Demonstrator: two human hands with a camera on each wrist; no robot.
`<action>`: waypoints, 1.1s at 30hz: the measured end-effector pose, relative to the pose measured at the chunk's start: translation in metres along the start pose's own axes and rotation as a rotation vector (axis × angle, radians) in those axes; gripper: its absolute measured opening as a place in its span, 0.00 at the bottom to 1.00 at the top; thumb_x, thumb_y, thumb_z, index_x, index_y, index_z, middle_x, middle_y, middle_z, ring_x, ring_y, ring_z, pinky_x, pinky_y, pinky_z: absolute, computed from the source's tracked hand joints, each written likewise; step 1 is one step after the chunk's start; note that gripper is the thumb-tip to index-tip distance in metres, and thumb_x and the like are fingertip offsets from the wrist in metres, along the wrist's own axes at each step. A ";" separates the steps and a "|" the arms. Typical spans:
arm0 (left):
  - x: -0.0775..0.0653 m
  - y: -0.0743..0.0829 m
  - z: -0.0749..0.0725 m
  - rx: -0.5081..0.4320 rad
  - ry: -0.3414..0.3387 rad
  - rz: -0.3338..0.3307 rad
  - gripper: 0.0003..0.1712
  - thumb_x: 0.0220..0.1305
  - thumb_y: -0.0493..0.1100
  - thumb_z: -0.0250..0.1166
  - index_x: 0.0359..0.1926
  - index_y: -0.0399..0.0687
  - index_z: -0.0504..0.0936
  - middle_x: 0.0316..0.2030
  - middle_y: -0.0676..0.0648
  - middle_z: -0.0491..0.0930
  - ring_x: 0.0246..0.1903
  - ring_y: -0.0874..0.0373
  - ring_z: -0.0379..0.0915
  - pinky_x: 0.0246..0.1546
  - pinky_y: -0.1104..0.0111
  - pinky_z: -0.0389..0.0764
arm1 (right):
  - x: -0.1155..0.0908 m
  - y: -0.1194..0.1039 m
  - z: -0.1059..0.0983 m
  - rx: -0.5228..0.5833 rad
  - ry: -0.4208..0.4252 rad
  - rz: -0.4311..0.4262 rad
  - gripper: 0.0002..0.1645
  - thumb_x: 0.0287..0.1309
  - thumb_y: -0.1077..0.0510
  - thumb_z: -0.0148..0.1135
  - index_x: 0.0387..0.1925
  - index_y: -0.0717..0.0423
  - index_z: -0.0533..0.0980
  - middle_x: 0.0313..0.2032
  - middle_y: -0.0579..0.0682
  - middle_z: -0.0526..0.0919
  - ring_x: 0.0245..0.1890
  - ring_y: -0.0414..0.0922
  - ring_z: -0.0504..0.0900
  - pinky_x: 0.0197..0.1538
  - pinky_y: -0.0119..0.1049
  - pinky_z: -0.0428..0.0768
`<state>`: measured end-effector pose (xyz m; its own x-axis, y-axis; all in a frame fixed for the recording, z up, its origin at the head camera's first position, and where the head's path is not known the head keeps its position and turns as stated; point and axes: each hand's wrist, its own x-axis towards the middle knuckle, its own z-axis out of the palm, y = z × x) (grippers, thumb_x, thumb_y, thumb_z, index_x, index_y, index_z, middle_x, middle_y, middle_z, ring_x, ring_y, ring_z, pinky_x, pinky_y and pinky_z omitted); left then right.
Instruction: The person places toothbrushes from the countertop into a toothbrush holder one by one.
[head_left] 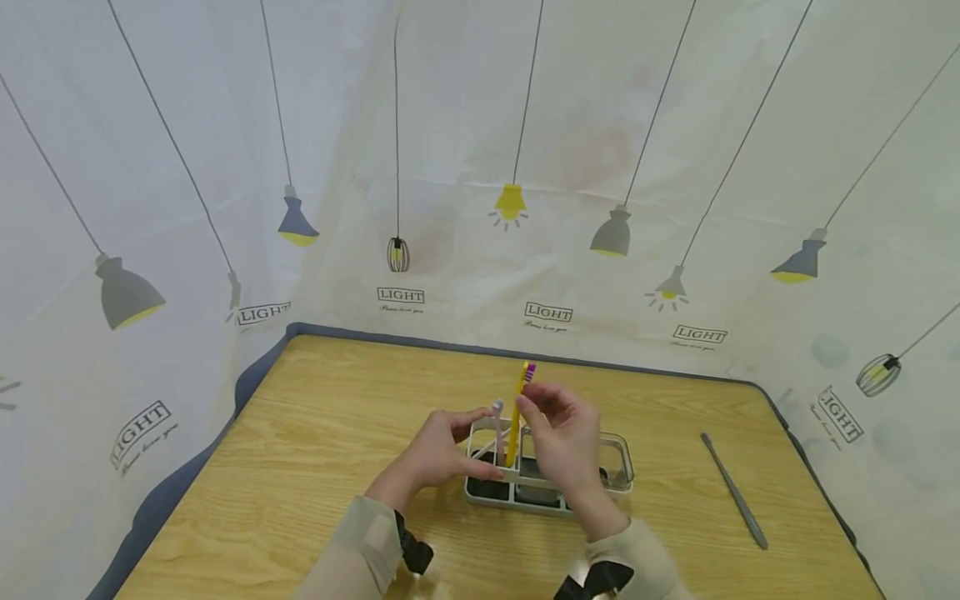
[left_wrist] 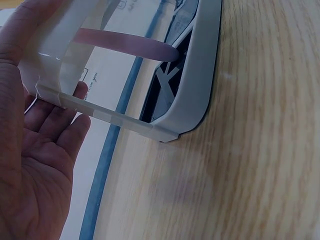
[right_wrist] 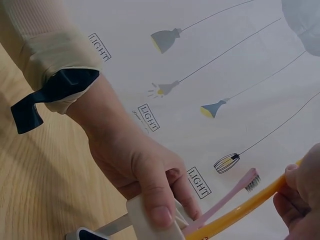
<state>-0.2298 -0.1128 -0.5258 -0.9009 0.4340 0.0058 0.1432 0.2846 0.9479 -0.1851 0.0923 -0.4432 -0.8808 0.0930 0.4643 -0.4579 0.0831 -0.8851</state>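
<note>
A white toothbrush holder (head_left: 491, 502) with dark compartments stands on the table. My left hand (head_left: 437, 450) grips its raised upper rack, thumb on the near side and fingers behind. A pink toothbrush (right_wrist: 232, 197) stands slanted in the rack, bristles up; the left wrist view shows its handle end (left_wrist: 150, 48) down at the base. Between thumb and fingers my right hand (head_left: 564, 429) pinches a yellow toothbrush (head_left: 514, 423) near its purple-bristled head. The yellow handle runs down into the rack beside the pink one.
To the right on the wooden table (head_left: 300, 467) lies a grey slim stick-like tool (head_left: 735, 492). A white curtain (head_left: 450, 125) printed with lamps hangs round the table's back and sides. Black straps circle both wrists.
</note>
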 end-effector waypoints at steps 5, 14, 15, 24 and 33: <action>0.000 0.001 0.000 -0.005 0.001 -0.003 0.50 0.45 0.55 0.89 0.71 0.59 0.81 0.69 0.51 0.77 0.71 0.46 0.70 0.70 0.49 0.69 | -0.007 0.009 0.002 -0.014 0.004 0.036 0.05 0.62 0.74 0.72 0.39 0.69 0.85 0.36 0.61 0.88 0.38 0.50 0.88 0.44 0.30 0.86; -0.002 -0.001 0.001 -0.030 -0.011 0.037 0.49 0.49 0.52 0.88 0.72 0.54 0.79 0.69 0.47 0.77 0.71 0.42 0.69 0.70 0.46 0.69 | -0.023 0.023 0.006 -0.040 -0.024 0.083 0.05 0.62 0.74 0.72 0.39 0.66 0.85 0.37 0.59 0.87 0.40 0.50 0.88 0.46 0.31 0.86; -0.002 -0.001 0.001 -0.029 -0.010 0.037 0.49 0.49 0.52 0.88 0.73 0.54 0.78 0.69 0.47 0.77 0.71 0.42 0.69 0.70 0.46 0.69 | -0.024 0.024 0.006 -0.040 -0.028 0.085 0.05 0.62 0.74 0.72 0.39 0.65 0.85 0.37 0.58 0.87 0.40 0.50 0.88 0.46 0.32 0.86; -0.002 0.001 0.002 -0.030 -0.003 0.031 0.50 0.48 0.52 0.88 0.73 0.57 0.79 0.69 0.47 0.76 0.71 0.42 0.69 0.70 0.46 0.69 | -0.031 0.033 0.006 -0.047 -0.047 0.105 0.07 0.62 0.74 0.72 0.37 0.62 0.85 0.38 0.59 0.88 0.41 0.50 0.88 0.47 0.33 0.86; -0.002 -0.001 0.001 -0.040 -0.007 0.040 0.49 0.50 0.50 0.88 0.73 0.53 0.78 0.69 0.45 0.76 0.71 0.41 0.69 0.69 0.44 0.70 | -0.034 0.036 0.008 -0.060 -0.062 0.088 0.08 0.61 0.75 0.72 0.35 0.62 0.85 0.38 0.59 0.88 0.40 0.52 0.89 0.46 0.34 0.87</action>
<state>-0.2279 -0.1127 -0.5267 -0.8919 0.4502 0.0419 0.1623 0.2323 0.9590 -0.1727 0.0838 -0.4910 -0.9239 0.0415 0.3804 -0.3719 0.1362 -0.9182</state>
